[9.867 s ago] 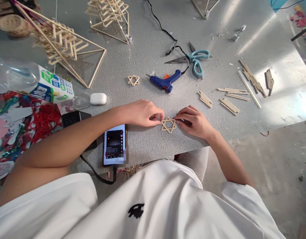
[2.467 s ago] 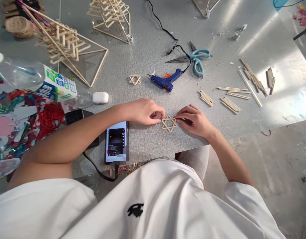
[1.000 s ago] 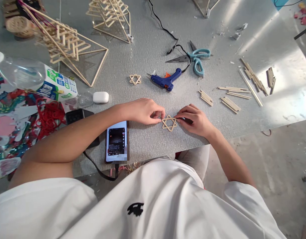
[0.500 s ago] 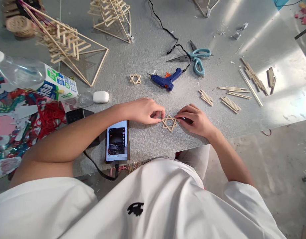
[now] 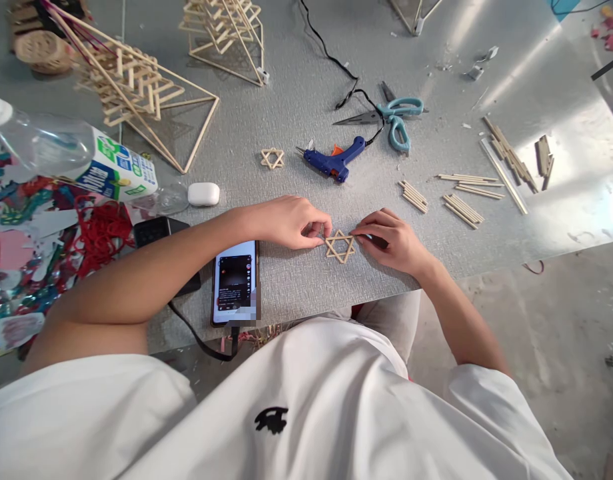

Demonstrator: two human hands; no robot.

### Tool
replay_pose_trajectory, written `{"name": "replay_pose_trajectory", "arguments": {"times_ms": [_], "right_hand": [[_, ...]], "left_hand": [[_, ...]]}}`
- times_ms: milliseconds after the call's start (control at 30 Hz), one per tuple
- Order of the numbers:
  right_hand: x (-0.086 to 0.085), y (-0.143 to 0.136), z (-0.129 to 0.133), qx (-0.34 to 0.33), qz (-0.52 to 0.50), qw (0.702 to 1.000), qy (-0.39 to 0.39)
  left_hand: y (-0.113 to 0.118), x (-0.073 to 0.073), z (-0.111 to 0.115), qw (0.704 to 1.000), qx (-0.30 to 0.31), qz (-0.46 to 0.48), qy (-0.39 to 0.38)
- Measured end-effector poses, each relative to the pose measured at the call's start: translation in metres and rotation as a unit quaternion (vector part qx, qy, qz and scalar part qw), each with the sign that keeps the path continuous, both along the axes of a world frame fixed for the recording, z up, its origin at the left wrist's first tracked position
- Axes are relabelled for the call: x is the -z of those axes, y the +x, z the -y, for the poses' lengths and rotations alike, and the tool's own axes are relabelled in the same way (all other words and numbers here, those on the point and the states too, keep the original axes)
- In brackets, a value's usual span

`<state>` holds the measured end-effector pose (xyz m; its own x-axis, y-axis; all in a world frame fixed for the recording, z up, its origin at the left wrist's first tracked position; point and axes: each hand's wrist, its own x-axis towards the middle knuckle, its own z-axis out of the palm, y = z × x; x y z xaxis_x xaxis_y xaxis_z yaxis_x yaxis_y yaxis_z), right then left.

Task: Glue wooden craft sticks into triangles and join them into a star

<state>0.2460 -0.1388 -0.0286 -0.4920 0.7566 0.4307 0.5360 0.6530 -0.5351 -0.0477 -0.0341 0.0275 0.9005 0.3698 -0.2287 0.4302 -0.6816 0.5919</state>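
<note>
A six-pointed star of thin wooden sticks (image 5: pixel 340 247) lies flat on the grey table (image 5: pixel 296 280) near its front edge. My left hand (image 5: pixel 286 223) pinches the star's left point with thumb and fingertips. My right hand (image 5: pixel 392 241) presses the star's right point with its fingertips. A smaller finished stick star (image 5: pixel 272 158) lies further back. A blue glue gun (image 5: pixel 332 161) with a black cord rests behind the star, and teal scissors (image 5: pixel 394 119) lie beside it.
Bundles of cut sticks (image 5: pixel 461 200) lie to the right. Two stick pyramids (image 5: pixel 136 93) stand at the back left. A plastic bottle (image 5: pixel 71 160), white earbud case (image 5: pixel 203 194), phone on a cable (image 5: pixel 234 283) and coloured scraps (image 5: pixel 31 253) crowd the left side.
Both hands have stayed on the star's two side points; only the camera has shifted slightly.
</note>
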Motion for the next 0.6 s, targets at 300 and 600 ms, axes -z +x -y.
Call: {"name": "replay_pose_trajectory", "arguments": {"times_ms": [300, 600], "right_hand": [[0.000, 0.002, -0.001, 0.004, -0.015, 1.000, -0.009], [0.001, 0.003, -0.002, 0.012, -0.048, 0.999, 0.002]], "left_hand": [[0.000, -0.001, 0.000, 1.000, 0.005, -0.007, 0.000], [0.002, -0.014, 0.002, 0.997, 0.016, -0.074, -0.018]]}}
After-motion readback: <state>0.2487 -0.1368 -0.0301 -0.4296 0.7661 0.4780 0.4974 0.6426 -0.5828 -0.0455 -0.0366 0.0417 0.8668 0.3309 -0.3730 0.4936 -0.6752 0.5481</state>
